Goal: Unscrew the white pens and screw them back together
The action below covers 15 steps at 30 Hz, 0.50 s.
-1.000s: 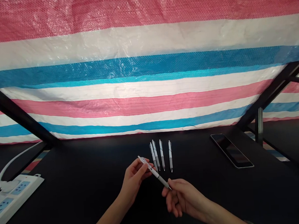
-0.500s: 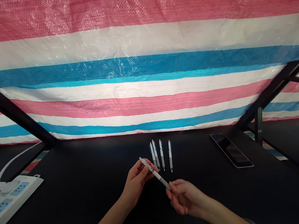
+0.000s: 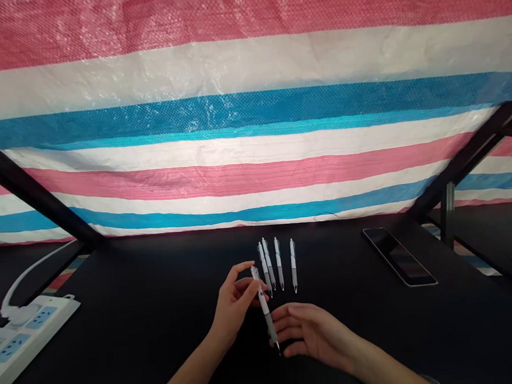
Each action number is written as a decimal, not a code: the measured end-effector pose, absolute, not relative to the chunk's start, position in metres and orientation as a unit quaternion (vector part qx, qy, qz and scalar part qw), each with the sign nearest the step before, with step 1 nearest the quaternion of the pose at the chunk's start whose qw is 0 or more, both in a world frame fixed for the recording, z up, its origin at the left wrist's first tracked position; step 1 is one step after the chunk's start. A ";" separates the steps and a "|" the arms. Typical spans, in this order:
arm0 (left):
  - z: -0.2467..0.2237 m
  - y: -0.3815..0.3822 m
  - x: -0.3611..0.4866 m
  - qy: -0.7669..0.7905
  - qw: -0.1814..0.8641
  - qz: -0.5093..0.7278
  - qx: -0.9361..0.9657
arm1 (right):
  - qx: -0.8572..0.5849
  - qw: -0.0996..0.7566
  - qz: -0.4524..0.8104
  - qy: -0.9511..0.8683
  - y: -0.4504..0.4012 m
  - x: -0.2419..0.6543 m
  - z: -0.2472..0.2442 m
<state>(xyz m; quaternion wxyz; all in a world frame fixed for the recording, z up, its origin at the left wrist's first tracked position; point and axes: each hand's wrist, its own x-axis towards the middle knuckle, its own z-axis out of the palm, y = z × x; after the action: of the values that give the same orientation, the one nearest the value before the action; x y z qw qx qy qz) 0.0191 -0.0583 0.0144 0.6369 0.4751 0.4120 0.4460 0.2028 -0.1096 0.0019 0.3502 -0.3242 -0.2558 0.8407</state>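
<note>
A white pen point(image 3: 264, 304) with a grey grip and a clear clip is held by my left hand point(image 3: 233, 302). My left thumb presses on its upper barrel, and the index finger reaches to the push button at its top. The metal tip points down toward me. My right hand point(image 3: 312, 334) is open beside the pen's lower end, its fingers loosely spread and partly behind the grey grip; whether they touch it I cannot tell. Just beyond my hands, several similar white pens point(image 3: 293, 262) lie side by side on the black table point(image 3: 159, 316).
A dark-screened phone point(image 3: 399, 256) lies at the right. At the left edge stands a white power strip point(image 3: 33, 333) with a plugged-in cable point(image 3: 29, 269). Black frame bars point(image 3: 46, 198) rise on both sides before a striped plastic sheet point(image 3: 255, 177).
My right hand has let go of the pen's grip end and opened its fingers. The pen has swung more upright in my left hand, whose index finger has moved onto the push button.
</note>
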 end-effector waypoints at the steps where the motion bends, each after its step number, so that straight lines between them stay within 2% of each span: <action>1: 0.014 -0.058 0.019 0.411 0.639 0.442 0.477 | -0.322 0.349 0.842 -0.256 -0.109 0.203 0.001; 15: 0.012 -0.057 0.019 0.419 0.648 0.440 0.460 | -0.324 0.348 0.845 -0.244 -0.110 0.204 -0.001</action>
<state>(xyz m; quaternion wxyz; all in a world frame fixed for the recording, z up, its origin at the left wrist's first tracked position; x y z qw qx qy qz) 0.0190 -0.0575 0.0122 0.6475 0.4600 0.4190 0.4399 0.2037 -0.1098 -0.0005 0.3476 -0.3243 -0.2441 0.8452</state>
